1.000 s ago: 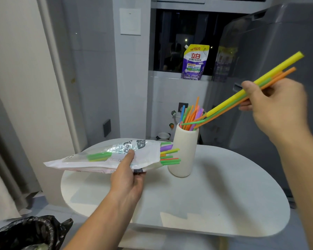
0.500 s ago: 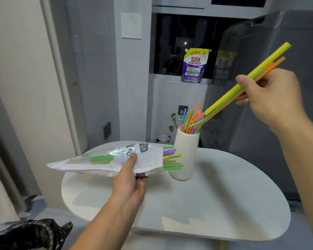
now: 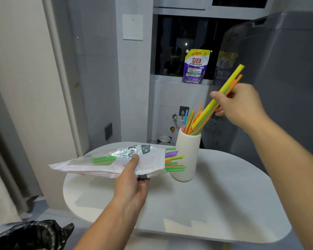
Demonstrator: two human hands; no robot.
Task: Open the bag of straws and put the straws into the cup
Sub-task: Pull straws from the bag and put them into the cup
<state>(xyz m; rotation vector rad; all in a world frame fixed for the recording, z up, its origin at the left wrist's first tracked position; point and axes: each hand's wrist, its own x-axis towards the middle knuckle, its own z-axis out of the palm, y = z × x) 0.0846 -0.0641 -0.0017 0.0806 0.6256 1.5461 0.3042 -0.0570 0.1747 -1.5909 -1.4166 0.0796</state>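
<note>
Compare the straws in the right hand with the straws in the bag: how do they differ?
The right-hand straws slant steeply, lower ends reaching the cup; the bag straws lie nearly level beside the cup. The right hand pinches its straws bare; the left hand grips the bag around the others, only tips poking out. Both bunches are mixed bright colours.

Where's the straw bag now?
Head view, left-centre: the left hand grips the clear-and-white plastic straw bag over the white table, mouth beside the white ribbed cup.

Bare left forearm (image 3: 105, 226), bare right forearm (image 3: 296, 159), bare left hand (image 3: 132, 186), bare right hand (image 3: 242, 105)
</note>
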